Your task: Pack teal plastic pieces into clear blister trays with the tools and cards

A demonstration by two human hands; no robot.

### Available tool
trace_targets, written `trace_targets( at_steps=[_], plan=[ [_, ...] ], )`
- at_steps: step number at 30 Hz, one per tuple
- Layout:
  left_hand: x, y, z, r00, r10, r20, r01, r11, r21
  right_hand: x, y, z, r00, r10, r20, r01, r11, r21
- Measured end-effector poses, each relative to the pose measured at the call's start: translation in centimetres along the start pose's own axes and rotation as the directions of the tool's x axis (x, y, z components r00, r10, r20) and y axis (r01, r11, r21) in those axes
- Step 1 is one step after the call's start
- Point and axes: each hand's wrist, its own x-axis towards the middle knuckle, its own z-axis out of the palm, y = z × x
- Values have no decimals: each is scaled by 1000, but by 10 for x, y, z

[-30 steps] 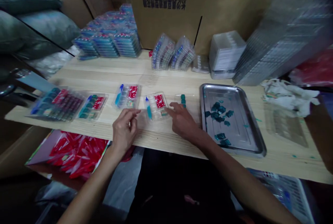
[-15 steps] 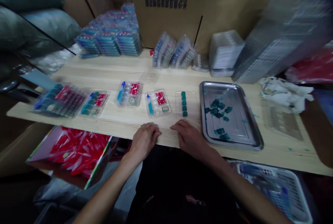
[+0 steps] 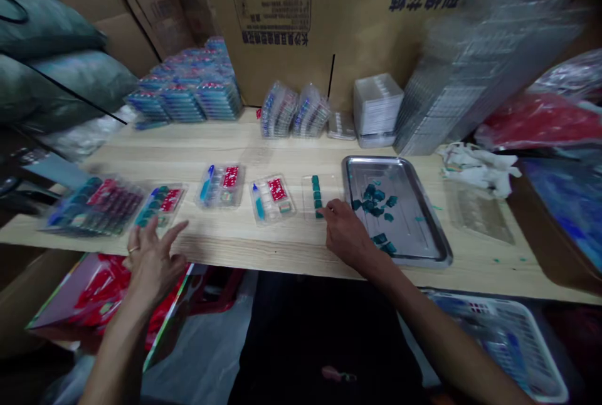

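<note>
My left hand (image 3: 155, 261) reaches over the table's front edge with fingers spread, holding nothing. Just beyond its fingertips lies a filled clear plastic tray (image 3: 162, 203) with green pieces and a red dotted packet. My right hand (image 3: 348, 234) has its fingers curled together, the tips on the nearest block in a row of dark green blocks (image 3: 316, 192). The row stands on a clear plastic sheet or lid (image 3: 330, 184). To its right, a metal tray (image 3: 414, 229) holds loose green pieces (image 3: 374, 198). Two clear trays (image 3: 273, 199) (image 3: 220, 185) with blue pens sit between my hands.
A stack of filled trays (image 3: 96, 207) lies at the left. Packed sets (image 3: 188, 91), empty clear trays (image 3: 442, 91) and a big carton (image 3: 282, 10) line the back. White gloves (image 3: 477, 167) lie right. Below are a box of red packets (image 3: 101, 292) and a white basket (image 3: 531, 336).
My left hand has moved left from the table's middle and spread its fingers. My right hand has moved forward to the near end of the green row. The view has shifted slightly.
</note>
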Motion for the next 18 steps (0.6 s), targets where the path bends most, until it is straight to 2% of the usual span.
trace_targets(
  at_steps=[2,4,6,7,8,9,11,12,14,16,18],
  plan=[
    [-3,9,-4,998,-5,57,10,996,-93,6,2,-4,1000,19,12,-18,997,-72],
    [-3,31,-4,1000,7,-13,-10,970,-241,11,4,-6,998,61,11,-58,988,-145],
    [-2,64,4,990,82,-112,-117,929,-350,13,7,-5,996,85,-2,-82,967,-243],
    [-1,84,10,979,170,-114,-201,897,-393,13,8,-5,997,75,-7,-74,954,-291],
    [-1,105,19,957,280,-81,-287,852,-439,13,9,-4,999,54,-12,-54,942,-331],
    [-2,126,29,916,399,-43,-369,795,-481,12,10,-3,1000,25,-13,-28,933,-360],
    [-5,164,53,822,567,51,-455,708,-540,10,13,-1,1000,-23,-9,18,924,-381],
    [-8,178,66,793,603,92,-473,703,-531,8,14,0,999,-35,-10,29,925,-379],
    [-14,197,88,777,614,139,-511,744,-430,3,15,0,999,-49,0,46,933,-357],
    [-21,204,103,773,615,157,-553,774,-308,-2,16,-1,998,-65,17,67,942,-328],
    [-25,203,110,762,628,157,-585,772,-248,-7,16,0,996,-90,27,94,946,-310]
  ],
)
